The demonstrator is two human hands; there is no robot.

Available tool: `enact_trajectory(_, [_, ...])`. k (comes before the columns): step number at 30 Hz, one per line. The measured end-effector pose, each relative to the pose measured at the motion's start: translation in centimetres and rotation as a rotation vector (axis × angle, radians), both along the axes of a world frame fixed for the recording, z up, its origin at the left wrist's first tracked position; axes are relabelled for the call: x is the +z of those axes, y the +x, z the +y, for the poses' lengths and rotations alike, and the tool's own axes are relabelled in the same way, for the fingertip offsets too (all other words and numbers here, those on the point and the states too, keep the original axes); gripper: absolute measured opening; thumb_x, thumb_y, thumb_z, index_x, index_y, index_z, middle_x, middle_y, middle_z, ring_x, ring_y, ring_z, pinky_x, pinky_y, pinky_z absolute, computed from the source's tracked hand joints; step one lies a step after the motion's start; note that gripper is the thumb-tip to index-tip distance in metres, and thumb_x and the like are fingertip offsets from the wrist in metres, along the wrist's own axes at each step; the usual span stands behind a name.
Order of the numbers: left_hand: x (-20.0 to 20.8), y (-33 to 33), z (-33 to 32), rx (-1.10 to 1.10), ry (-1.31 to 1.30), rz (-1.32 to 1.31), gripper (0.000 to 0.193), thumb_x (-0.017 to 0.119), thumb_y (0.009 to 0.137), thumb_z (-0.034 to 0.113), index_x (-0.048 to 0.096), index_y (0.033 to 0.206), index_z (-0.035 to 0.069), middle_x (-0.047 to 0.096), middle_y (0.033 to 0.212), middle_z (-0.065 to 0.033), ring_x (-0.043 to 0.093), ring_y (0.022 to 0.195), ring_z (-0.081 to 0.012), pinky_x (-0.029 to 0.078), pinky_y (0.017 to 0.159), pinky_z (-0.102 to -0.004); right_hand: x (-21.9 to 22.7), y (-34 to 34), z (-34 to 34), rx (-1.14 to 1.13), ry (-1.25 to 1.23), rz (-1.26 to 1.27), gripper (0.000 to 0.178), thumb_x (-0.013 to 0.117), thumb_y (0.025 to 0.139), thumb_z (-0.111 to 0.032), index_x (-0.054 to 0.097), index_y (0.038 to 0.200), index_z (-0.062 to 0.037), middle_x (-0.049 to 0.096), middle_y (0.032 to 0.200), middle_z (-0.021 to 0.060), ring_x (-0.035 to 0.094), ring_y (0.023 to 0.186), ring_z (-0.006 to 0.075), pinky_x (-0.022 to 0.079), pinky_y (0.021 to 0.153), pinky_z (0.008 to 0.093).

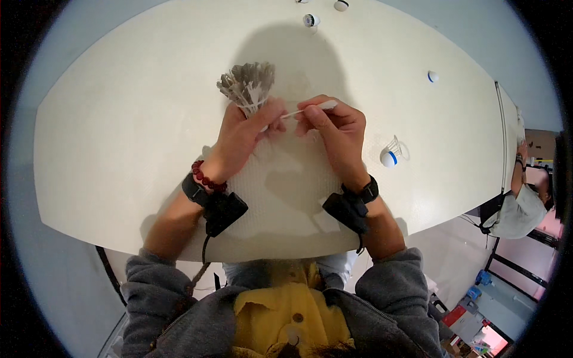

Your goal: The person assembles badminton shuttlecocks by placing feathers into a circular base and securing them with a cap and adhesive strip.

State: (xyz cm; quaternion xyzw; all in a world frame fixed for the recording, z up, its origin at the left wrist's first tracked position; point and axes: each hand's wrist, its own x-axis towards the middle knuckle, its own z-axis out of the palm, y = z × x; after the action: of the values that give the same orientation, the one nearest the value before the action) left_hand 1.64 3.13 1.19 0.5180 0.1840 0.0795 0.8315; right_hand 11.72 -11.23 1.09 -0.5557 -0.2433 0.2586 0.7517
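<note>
My left hand (253,128) is closed round the lower end of a bundle of grey and white feather-like pieces (246,83), whose loose tips fan out upward. A white band or strip crosses the bundle just above my fingers. In my right hand (337,128), thumb and fingers pinch a slim white piece (327,105), broad at its right end. From it a thin white line, like a string or quill, runs left to the fingers of my left hand. The two hands are a short way apart over the table, and the lower part of the bundle is hidden in my grip.
On the pale table (131,137), right of my right hand, lies a shuttlecock (389,159) with a blue band and see-through skirt. Another small blue-banded white piece (433,76) lies farther right, with several similar ones at the far edge. Another person (518,206) sits at the right.
</note>
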Motion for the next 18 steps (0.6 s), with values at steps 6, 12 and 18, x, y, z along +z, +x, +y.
enact_trajectory(6, [-0.5,-0.2,0.2,-0.13,0.252,-0.068,0.012,0.06,0.09,0.02,0.057,0.088,0.008,0.059,0.08,0.0013,0.052,0.07,-0.0075,0.043,0.062,-0.0229,0.3,-0.4,-0.2,0.026,-0.088,-0.058,0.013,0.063,0.086,-0.005,0.067,0.094,0.0043,0.067,0.075,0.0088,0.063,0.064,0.0139,0.053,0.062,0.0254])
enact_trajectory(12, [-0.4,-0.2,0.2,-0.132,0.211,-0.042,0.015,0.066,0.086,0.018,0.06,0.092,0.005,0.061,0.085,0.0016,0.055,0.078,-0.0068,0.045,0.071,-0.0234,-0.4,0.6,-0.6,0.024,-0.217,-0.062,0.014,0.064,0.086,-0.006,0.066,0.094,0.0043,0.067,0.077,0.0093,0.063,0.067,0.0131,0.053,0.064,0.0255])
enact_trajectory(18, [0.3,-0.2,-0.2,-0.171,0.317,-0.115,0.027,0.065,0.087,0.015,0.062,0.111,0.002,0.065,0.101,-0.0016,0.058,0.091,-0.0082,0.048,0.081,-0.0253,-0.3,0.5,-0.6,0.106,-0.036,0.104,0.009,0.066,0.083,-0.003,0.065,0.088,0.004,0.066,0.081,0.0095,0.063,0.07,0.0139,0.052,0.064,0.0253])
